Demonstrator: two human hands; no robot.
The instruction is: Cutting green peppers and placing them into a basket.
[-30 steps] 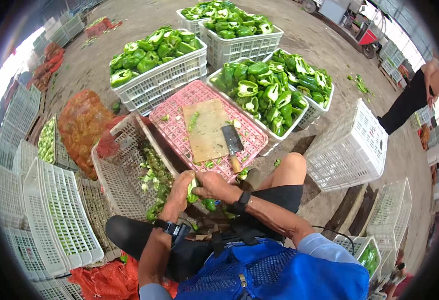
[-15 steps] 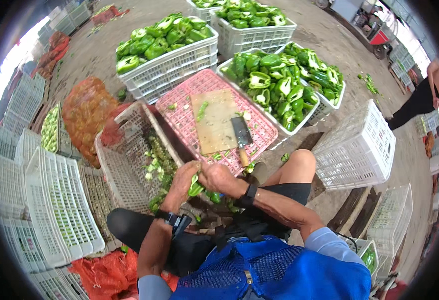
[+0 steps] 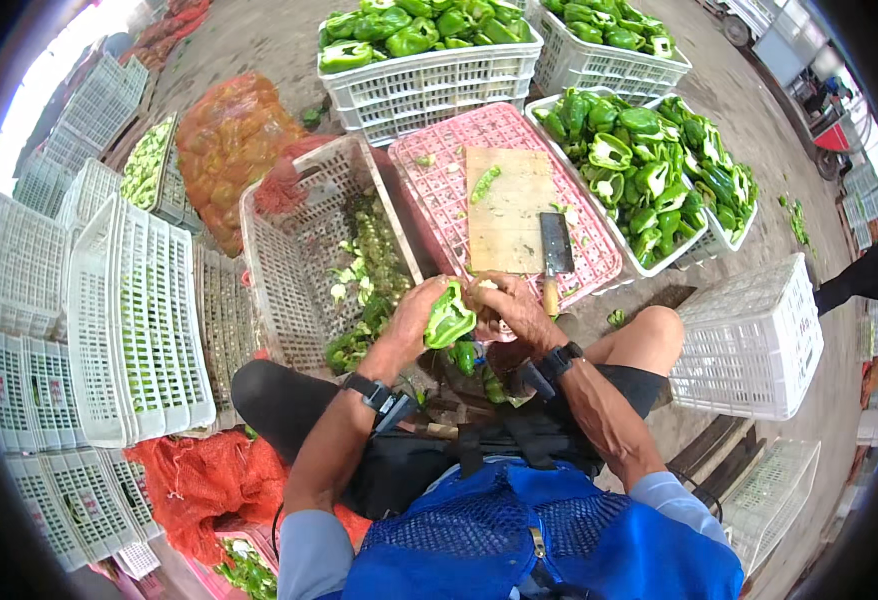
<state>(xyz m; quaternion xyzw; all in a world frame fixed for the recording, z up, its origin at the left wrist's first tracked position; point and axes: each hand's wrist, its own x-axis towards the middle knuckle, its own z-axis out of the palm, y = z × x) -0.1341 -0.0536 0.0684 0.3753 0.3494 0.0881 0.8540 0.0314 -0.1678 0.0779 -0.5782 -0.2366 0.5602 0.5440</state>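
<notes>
My left hand (image 3: 417, 312) is closed around a cut green bell pepper (image 3: 450, 316), whose hollow, pale inside faces up. Just right of it, my right hand (image 3: 515, 306) has its fingers pinched on a small pale piece (image 3: 487, 286), perhaps pepper core. Beyond both hands, a wooden cutting board (image 3: 505, 222) lies on an upturned pink crate (image 3: 433, 205). A cleaver (image 3: 556, 245) rests at the board's right edge, handle toward me. Left of my hands, a white crate (image 3: 259, 250) holds pepper scraps (image 3: 359, 280).
White crates heaped with green peppers (image 3: 414, 35) stand at the back, with another pepper-filled crate (image 3: 631, 185) right of the board. An empty-looking crate (image 3: 744, 345) tilts at right. Stacked crates (image 3: 139, 330), a filled net sack (image 3: 229, 150) and red netting (image 3: 209, 485) lie left.
My hands have moved apart slightly, and the pepper's cut face now shows in my left hand. A pale piece now shows at my right fingertips. The whole view has shifted, moving things rightward.
</notes>
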